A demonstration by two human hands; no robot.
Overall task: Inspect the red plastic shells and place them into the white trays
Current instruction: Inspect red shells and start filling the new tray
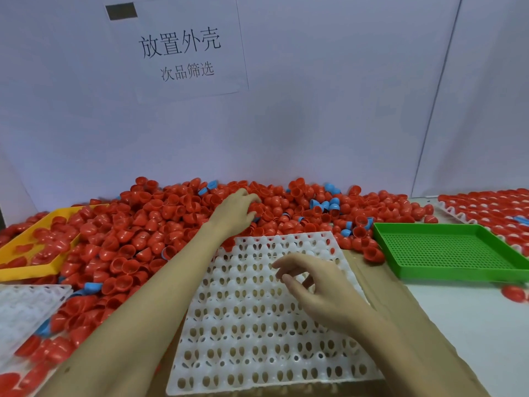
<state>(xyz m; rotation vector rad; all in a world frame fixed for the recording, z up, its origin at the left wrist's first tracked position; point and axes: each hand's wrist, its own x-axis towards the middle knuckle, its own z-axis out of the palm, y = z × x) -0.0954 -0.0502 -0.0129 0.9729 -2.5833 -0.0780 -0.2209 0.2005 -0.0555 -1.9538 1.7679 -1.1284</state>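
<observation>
A big heap of red plastic shells (pixel 148 224) covers the back and left of the table. In front of me lies a white tray (pixel 243 325) with rows of empty cups. My left hand (pixel 236 212) reaches into the heap past the tray's far edge, its fingers curled down among the shells; whether it grips one is hidden. My right hand (pixel 312 285) hovers over the tray's upper right part with fingers loosely bent and nothing in them.
A yellow tray (pixel 17 270) with a few red shells sits at the left, a green perforated tray (pixel 446 250) at the right. A filled white tray (pixel 486 210) stands far right, another white tray (pixel 25 308) near left. Blue shells (pixel 329 204) are mixed in the heap.
</observation>
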